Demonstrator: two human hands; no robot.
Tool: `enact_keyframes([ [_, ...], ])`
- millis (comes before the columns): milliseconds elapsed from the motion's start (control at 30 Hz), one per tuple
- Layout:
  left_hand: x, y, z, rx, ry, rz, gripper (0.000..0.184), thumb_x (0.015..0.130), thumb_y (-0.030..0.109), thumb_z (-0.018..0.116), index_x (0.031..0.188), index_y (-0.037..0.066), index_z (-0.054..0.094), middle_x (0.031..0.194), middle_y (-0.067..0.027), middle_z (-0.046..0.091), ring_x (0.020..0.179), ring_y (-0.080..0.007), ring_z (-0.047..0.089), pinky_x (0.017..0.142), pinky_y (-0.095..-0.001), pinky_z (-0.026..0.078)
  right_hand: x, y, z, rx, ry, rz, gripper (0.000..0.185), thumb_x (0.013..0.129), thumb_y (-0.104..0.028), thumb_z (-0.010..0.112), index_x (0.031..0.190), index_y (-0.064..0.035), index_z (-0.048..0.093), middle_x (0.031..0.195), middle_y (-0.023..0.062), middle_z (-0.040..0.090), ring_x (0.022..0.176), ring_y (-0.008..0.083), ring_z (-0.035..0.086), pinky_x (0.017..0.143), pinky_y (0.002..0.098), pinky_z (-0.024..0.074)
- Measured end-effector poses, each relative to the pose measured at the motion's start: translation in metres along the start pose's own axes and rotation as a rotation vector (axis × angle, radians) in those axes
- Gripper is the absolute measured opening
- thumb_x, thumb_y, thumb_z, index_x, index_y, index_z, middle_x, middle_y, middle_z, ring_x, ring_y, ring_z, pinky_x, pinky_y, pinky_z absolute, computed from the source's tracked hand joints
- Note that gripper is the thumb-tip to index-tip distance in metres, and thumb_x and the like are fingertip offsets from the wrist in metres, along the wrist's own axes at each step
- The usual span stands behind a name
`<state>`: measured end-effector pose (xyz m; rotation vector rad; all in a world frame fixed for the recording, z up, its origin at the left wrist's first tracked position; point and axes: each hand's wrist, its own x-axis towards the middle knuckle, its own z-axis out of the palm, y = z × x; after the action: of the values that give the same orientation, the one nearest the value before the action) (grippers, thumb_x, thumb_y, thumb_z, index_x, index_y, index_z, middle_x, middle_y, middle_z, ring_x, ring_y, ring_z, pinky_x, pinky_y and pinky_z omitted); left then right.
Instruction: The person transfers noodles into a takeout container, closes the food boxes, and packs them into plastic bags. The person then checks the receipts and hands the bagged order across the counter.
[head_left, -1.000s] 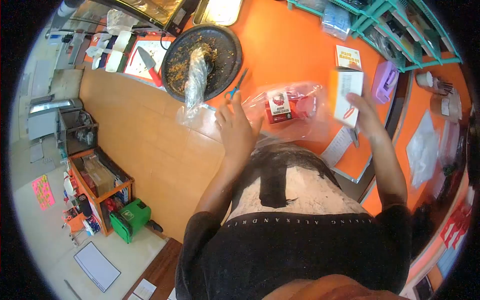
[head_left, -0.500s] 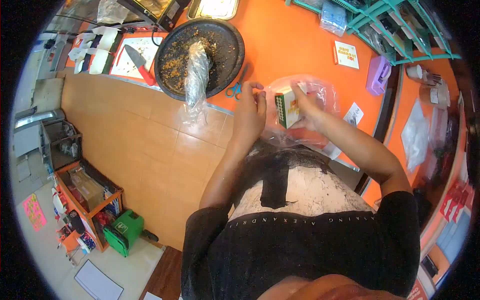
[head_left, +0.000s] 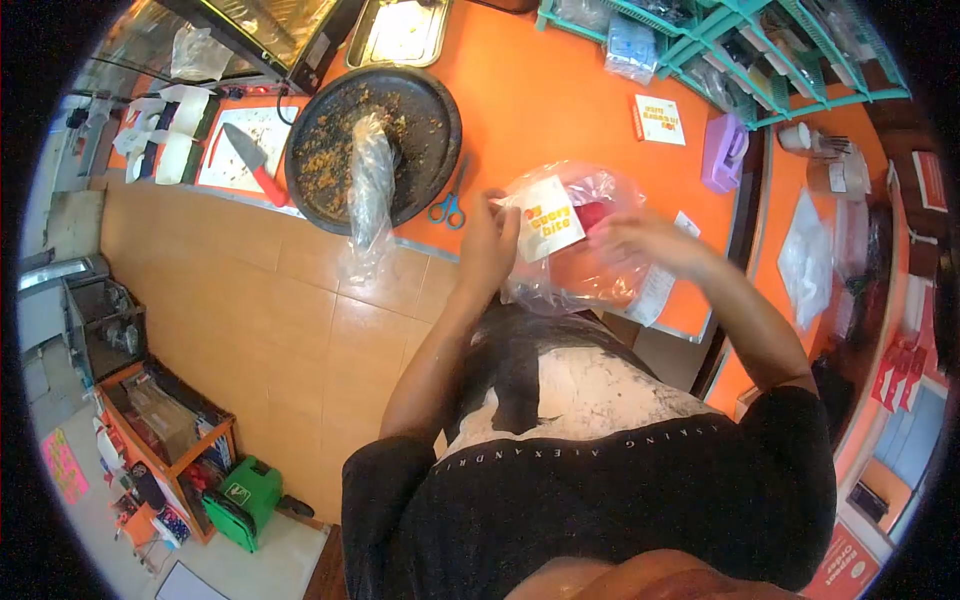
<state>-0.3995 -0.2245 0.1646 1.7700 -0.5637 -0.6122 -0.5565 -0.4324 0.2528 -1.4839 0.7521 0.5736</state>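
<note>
Fingers curled close to the thumb, the left hand (head_left: 487, 240) meets the white box (head_left: 552, 228) at its left edge; from my remote seat I cannot tell whether it pinches box or bag. The right hand (head_left: 650, 243), blurred, reaches half-open over the clear bag (head_left: 610, 275), fingertips beside a red pack (head_left: 590, 214); its grip, too, I cannot tell. Box and bag lie by the near edge of the orange worktop (head_left: 520, 110). A receipt (head_left: 655, 297) lies near its near right corner, scissors (head_left: 447, 210) at the near edge. Toward the right edge I see a second box (head_left: 660, 120) and a purple dispenser (head_left: 722, 150); leftward, a crumb-strewn pan (head_left: 440, 130) bears a plastic wrap (head_left: 370, 185) drooping past the near edge.
</note>
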Motion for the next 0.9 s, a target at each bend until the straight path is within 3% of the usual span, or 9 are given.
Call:
enact_keyframes([
  [100,-0.013,0.032,0.002,0.479,0.354,0.471,0.025,0.089,0.005,0.066,0.112,0.002,0.057,0.091,-0.0143,0.062,0.085,-0.0318,0.06,0.077,-0.041,0.05,0.005,0.004,-0.1,-0.009,0.31,-0.222,0.036,0.095,-0.032,0.064,0.118,-0.0057,0.061,0.109,0.0099,0.069,0.098,0.0203,0.068,0.086,0.0403,0.0557],
  [200,-0.036,0.054,0.019,0.359,0.136,0.574,0.023,0.088,0.005,0.068,0.109,0.002,0.059,0.094,-0.0156,0.063,0.087,-0.032,0.063,0.077,-0.0416,0.05,0.099,0.063,-0.211,-0.494,0.899,-0.329,0.048,0.086,-0.038,0.075,0.12,-0.0062,0.063,0.12,0.0125,0.069,0.107,0.0285,0.067,0.09,0.0468,0.0538],
  [233,-0.047,0.06,0.028,0.234,-0.063,0.368,0.023,0.09,0.01,0.068,0.11,0.001,0.06,0.102,-0.0186,0.066,0.094,-0.0331,0.066,0.081,-0.0423,0.052,0.114,0.069,-0.219,-0.487,0.888,-0.336,0.048,0.086,-0.038,0.075,0.12,-0.0062,0.063,0.12,0.0125,0.069,0.107,0.0285,0.067,0.09,0.0468,0.0538],
  [333,-0.052,0.054,0.074,0.314,-0.297,0.007,0.036,0.093,0.015,0.066,0.124,0.0,0.057,0.113,-0.022,0.067,0.105,-0.0354,0.067,0.089,-0.0422,0.053,0.161,0.092,-0.23,0.206,0.894,0.205,0.073,0.079,-0.048,0.081,0.126,0.0009,0.054,0.127,0.0179,0.062,0.11,0.0309,0.064,0.093,0.0401,0.0525],
  [400,-0.043,0.034,0.104,0.309,-0.316,0.034,0.045,0.094,0.018,0.066,0.133,0.0,0.05,0.118,-0.0227,0.065,0.109,-0.0363,0.066,0.093,-0.042,0.052,0.201,0.124,-0.232,-0.22,1.089,0.112,0.096,0.068,-0.056,0.087,0.131,0.0056,0.048,0.131,0.0224,0.059,0.12,0.0321,0.059,0.097,0.0394,0.0502],
  [667,-0.007,0.044,0.173,-0.033,-0.383,0.202,0.061,0.097,0.013,0.06,0.151,0.005,0.031,0.133,-0.0206,0.06,0.114,-0.0355,0.064,0.097,-0.0402,0.052,0.189,0.11,-0.202,0.243,1.071,-0.416,0.079,0.074,-0.03,0.09,0.129,0.0016,0.042,0.124,0.0218,0.06,0.112,0.0282,0.062,0.097,0.0395,0.05],
  [733,-0.006,0.065,0.156,-0.026,-0.589,-0.106,0.056,0.098,0.01,0.056,0.149,0.005,0.033,0.126,-0.0184,0.062,0.111,-0.0313,0.065,0.095,-0.0396,0.053,0.179,0.108,-0.198,0.389,1.036,-0.518,0.073,0.077,-0.024,0.088,0.128,-0.0006,0.042,0.123,0.0205,0.06,0.108,0.0269,0.064,0.097,0.039,0.0503],
  [833,-0.011,0.052,0.136,0.076,-0.394,0.192,0.053,0.099,0.011,0.056,0.148,0.007,0.036,0.119,-0.0157,0.063,0.109,-0.0245,0.065,0.09,-0.0379,0.055,0.099,0.067,-0.181,0.718,0.688,-0.705,0.064,0.086,-0.022,0.08,0.133,-0.0028,0.042,0.126,0.0158,0.06,0.109,0.0227,0.064,0.097,0.0383,0.0516],
  [900,-0.014,0.065,0.116,-0.133,-0.316,-0.022,0.053,0.099,0.012,0.058,0.148,0.008,0.036,0.118,-0.014,0.063,0.108,-0.0237,0.065,0.09,-0.0382,0.055,0.052,0.044,-0.158,0.905,0.331,-0.705,0.054,0.094,-0.022,0.07,0.136,-0.0026,0.044,0.124,0.0112,0.061,0.107,0.0194,0.065,0.096,0.0371,0.0536],
])
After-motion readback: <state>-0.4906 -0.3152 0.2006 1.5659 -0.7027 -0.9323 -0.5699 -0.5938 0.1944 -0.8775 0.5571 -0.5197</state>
